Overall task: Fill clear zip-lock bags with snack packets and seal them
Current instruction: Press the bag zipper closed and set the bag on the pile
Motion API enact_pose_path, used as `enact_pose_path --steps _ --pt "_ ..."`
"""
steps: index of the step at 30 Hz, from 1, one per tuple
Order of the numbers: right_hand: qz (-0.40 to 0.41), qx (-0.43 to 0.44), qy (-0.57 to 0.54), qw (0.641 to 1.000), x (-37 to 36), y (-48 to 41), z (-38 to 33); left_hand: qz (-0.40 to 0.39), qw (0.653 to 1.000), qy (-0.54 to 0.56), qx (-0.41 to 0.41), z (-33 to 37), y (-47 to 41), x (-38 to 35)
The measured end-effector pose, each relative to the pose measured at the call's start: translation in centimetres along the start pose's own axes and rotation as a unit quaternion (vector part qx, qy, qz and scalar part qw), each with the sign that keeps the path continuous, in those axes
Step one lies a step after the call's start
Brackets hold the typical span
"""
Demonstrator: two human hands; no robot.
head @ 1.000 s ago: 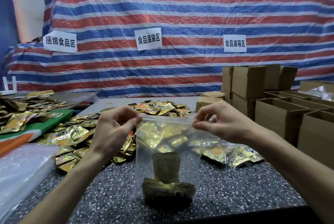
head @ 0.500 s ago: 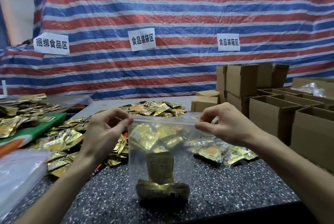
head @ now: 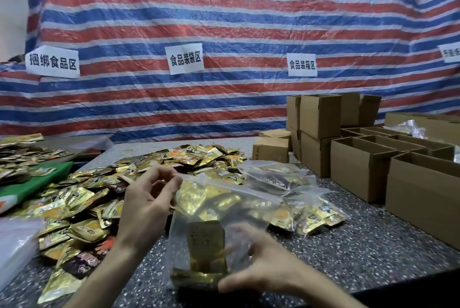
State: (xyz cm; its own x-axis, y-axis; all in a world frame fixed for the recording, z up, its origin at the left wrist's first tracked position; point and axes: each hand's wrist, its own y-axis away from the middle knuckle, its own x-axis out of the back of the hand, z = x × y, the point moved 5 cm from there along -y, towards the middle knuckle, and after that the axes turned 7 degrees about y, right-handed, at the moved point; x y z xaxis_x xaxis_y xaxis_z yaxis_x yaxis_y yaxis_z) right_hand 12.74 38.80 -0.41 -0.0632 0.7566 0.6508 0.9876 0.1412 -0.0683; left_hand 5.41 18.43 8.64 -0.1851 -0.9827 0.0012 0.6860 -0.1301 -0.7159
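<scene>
A clear zip-lock bag (head: 211, 198) stands upright on the speckled table (head: 361, 245), right in front of me. Gold snack packets (head: 206, 248) lie in its bottom. My left hand (head: 146, 203) pinches the bag's top left corner between thumb and fingers. My right hand (head: 268, 270) is low at the bag's lower right, motion-blurred, its fingers spread against the plastic and its thumb near the bottom edge. A large loose pile of gold packets (head: 82, 203) spreads over the table to the left and behind the bag.
Filled clear bags (head: 286, 183) lie behind and right of the bag. Open cardboard boxes (head: 361, 163) line the right side. A heap of clear plastic (head: 15, 240) lies at the near left, with a green board (head: 32, 183) behind it. A striped tarp hangs behind the table.
My right hand let go of the bag's top right corner and dropped to its lower right side. The left hand stayed at the top left corner. The camera turned slightly right.
</scene>
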Motion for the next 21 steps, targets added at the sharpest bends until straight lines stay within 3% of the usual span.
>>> enact_pose_path --steps 3,8,11,16,21 --pt "-0.009 0.029 0.009 0.999 -1.2 -0.6 -0.5 0.008 1.0 0.011 0.006 -0.8 0.3 -0.5" --pt "0.053 0.033 0.204 0.977 1.5 -1.2 -1.8 0.01 1.0 0.027 0.008 -1.0 0.6 -1.4" --pt "0.053 0.008 0.122 0.991 4.7 -1.1 -1.9 -0.023 0.999 0.024 0.022 -1.6 0.7 -2.1" --pt "0.209 -0.013 0.084 0.974 13.2 -1.9 -2.4 -0.053 0.998 0.0 0.042 -3.3 1.1 -3.6" --pt "0.441 0.016 0.094 0.892 22.1 -3.6 -3.3 -0.073 0.992 0.01 0.097 -6.6 1.5 -5.5"
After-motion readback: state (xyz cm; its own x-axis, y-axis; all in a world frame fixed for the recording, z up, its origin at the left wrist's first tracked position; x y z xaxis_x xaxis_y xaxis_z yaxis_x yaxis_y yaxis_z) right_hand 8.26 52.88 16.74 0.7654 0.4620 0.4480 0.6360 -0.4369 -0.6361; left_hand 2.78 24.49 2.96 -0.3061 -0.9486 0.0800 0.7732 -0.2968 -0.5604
